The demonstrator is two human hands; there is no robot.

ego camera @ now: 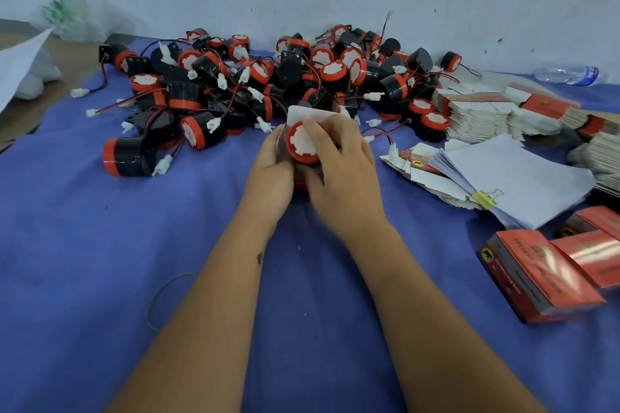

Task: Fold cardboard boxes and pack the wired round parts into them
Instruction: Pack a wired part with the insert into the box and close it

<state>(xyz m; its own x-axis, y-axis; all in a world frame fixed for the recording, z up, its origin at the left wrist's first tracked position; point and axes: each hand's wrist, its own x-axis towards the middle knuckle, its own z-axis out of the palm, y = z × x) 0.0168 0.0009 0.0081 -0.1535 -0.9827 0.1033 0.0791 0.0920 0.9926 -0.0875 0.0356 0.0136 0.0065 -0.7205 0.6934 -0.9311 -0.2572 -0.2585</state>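
Right at the near edge of the big heap of black-and-red round wired parts (288,77), both hands are busy with one piece. Only the head view to go on, so everything's placed off that heap.

The left hand (271,174) is curled round an opened cardboard box (303,114). You mostly see its white inner flap poking up toward the heap and a bit of red at the bottom, so I can't say how much of the box is folded. The right hand (339,171) has its fingers wrapped over a red-rimmed round part with a white cap (302,143), which sits at the box mouth, cap facing the camera. How far it's gone in I can't tell, the hands cover that. Its wire isn't visible either.

Right of the heap there's a stack of flat unfolded white-and-red box blanks (483,114), and nearer than those a clipped wad of white paper sheets (513,174) with a yellow binder clip (484,198). Well to the near right of the heap lie finished glossy red boxes (543,275). It's all on a blue cloth (84,245), with a thin rubber band (167,298) lying on it at the near left.

My read: this is the stuffing step, box formed, part going in. Next it needs the part seated fully, the wire and plug tucked inside so nothing snags, then the white flap folded down and closed.
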